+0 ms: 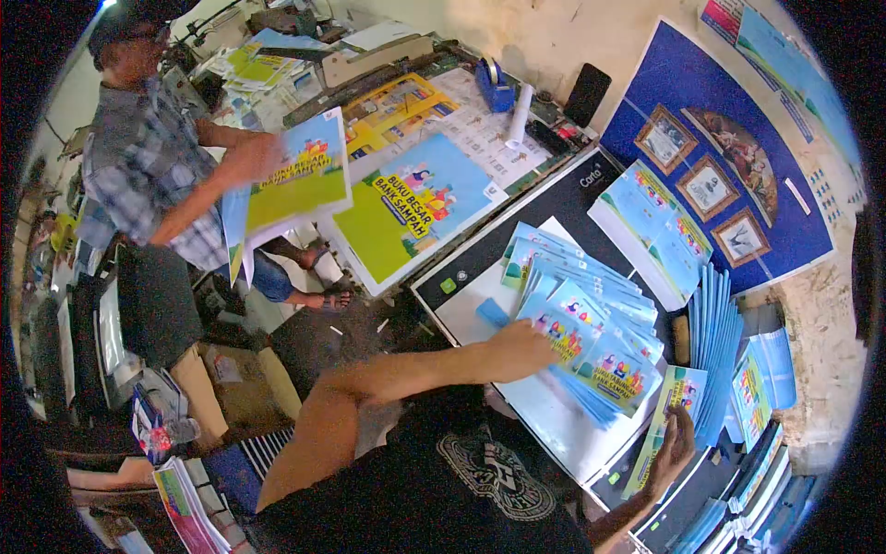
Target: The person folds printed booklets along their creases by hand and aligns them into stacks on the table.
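My left hand (524, 351) reaches over the near edge of a fanned pile of blue booklets (591, 314) with colourful cartoon covers. Its fingers are closed at the pile's left side, and what they hold, if anything, is hidden. At the lower right, my right hand (676, 448) has its fingers bent around the edge of a narrow green and blue booklet (663, 425). To the right of the pile, folded blue booklets (715, 342) stand packed in a row. A thick stack of printed blue sheets (651, 231) lies behind the pile.
Across the corner, another person (152, 166) holds large printed sheets (300, 175) beside a table bearing a matching stack (415, 208). A blue tape dispenser (496, 85) and a black phone (587, 94) are near the wall. An open cardboard box (208, 388) sits at lower left.
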`<act>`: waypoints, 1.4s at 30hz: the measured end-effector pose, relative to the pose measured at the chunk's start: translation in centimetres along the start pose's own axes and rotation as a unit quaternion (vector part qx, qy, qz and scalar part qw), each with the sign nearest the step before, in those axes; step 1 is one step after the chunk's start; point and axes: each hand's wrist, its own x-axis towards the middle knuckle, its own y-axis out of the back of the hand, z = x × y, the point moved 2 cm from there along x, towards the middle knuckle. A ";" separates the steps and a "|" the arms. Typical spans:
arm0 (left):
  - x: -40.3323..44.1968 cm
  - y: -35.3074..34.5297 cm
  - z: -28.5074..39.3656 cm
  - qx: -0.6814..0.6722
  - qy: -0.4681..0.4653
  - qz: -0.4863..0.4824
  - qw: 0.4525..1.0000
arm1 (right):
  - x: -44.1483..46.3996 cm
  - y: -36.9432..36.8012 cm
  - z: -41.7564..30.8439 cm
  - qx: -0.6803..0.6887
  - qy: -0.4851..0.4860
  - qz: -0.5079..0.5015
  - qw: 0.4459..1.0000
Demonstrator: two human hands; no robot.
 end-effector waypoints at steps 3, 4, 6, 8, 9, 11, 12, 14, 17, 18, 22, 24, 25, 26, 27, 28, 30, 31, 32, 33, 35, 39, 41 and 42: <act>0.8 -0.1 -0.9 0.000 -0.009 0.039 0.999 | -0.2 -1.9 -4.5 -0.068 0.100 -0.039 0.992; 0.9 0.6 -0.5 0.027 -0.003 0.008 1.000 | -0.4 -2.9 -6.7 -0.077 0.112 -0.057 0.989; 0.8 2.0 1.1 0.076 0.009 -0.055 0.996 | -1.0 -4.8 -9.3 -0.101 0.184 -0.096 0.973; 0.2 1.8 1.6 0.047 -0.019 -0.001 0.999 | -1.6 -7.2 -10.9 -0.121 0.222 -0.146 0.957; -0.2 1.5 2.0 0.032 -0.033 0.025 0.999 | -1.9 -8.4 -11.3 -0.135 0.223 -0.178 0.949; 0.0 -1.0 1.5 0.082 -0.036 0.077 0.993 | -2.0 -11.8 -10.1 -0.183 0.256 -0.228 0.921; 0.3 -1.8 1.4 0.108 -0.039 0.105 0.988 | -2.4 -13.4 -8.6 -0.233 0.260 -0.234 0.908; 0.3 -1.9 1.4 0.114 -0.039 0.108 0.987 | -2.5 -15.0 -6.8 -0.289 0.256 -0.237 0.892; 0.0 -1.5 1.6 0.078 -0.031 0.110 0.990 | -2.3 -15.4 -5.9 -0.299 0.249 -0.234 0.891; 0.0 -1.3 1.7 0.061 -0.028 0.112 0.991 | -2.2 -15.4 -6.0 -0.293 0.256 -0.227 0.893; 0.3 -2.2 1.6 0.077 -0.030 0.126 0.989 | -2.1 -15.3 -6.1 -0.278 0.270 -0.207 0.898; 0.3 -2.2 1.5 0.082 -0.024 0.120 0.989 | -2.0 -15.4 -6.2 -0.276 0.270 -0.204 0.899; 0.4 -2.3 1.4 0.090 -0.026 0.131 0.987 | -2.0 -15.5 -6.3 -0.277 0.271 -0.201 0.900; 0.5 -2.7 1.3 0.098 -0.028 0.141 0.985 | -2.0 -15.5 -6.4 -0.278 0.272 -0.198 0.900; 0.5 -2.6 1.3 0.105 -0.031 0.152 0.982 | -1.9 -15.4 -6.5 -0.277 0.272 -0.199 0.900; 0.5 -2.6 1.3 0.096 -0.027 0.146 0.984 | -1.8 -15.4 -6.6 -0.276 0.271 -0.200 0.900; 0.5 -2.4 1.3 0.078 -0.020 0.134 0.988 | -1.7 -15.4 -6.6 -0.275 0.271 -0.201 0.900; 0.5 -2.3 1.4 0.077 -0.019 0.136 0.988 | -1.7 -15.4 -6.6 -0.274 0.272 -0.201 0.900; 0.5 -2.2 1.4 0.076 -0.018 0.138 0.987 | -1.6 -15.4 -6.5 -0.274 0.273 -0.200 0.900; 0.5 -2.2 1.4 0.075 -0.017 0.140 0.987 | -1.6 -15.4 -6.5 -0.273 0.276 -0.198 0.900; 0.7 -2.8 1.3 0.072 -0.016 0.154 0.985 | -1.6 -15.4 -6.7 -0.271 0.281 -0.194 0.900; 0.9 -2.7 1.4 0.064 -0.005 0.141 0.988 | -1.6 -15.3 -7.0 -0.265 0.280 -0.194 0.902; 0.9 -2.2 1.6 0.071 -0.002 0.125 0.990 | -1.6 -15.3 -6.8 -0.270 0.278 -0.194 0.901; 0.8 -2.1 1.7 0.075 -0.001 0.117 0.990 | -1.6 -15.4 -6.5 -0.268 0.276 -0.191 0.903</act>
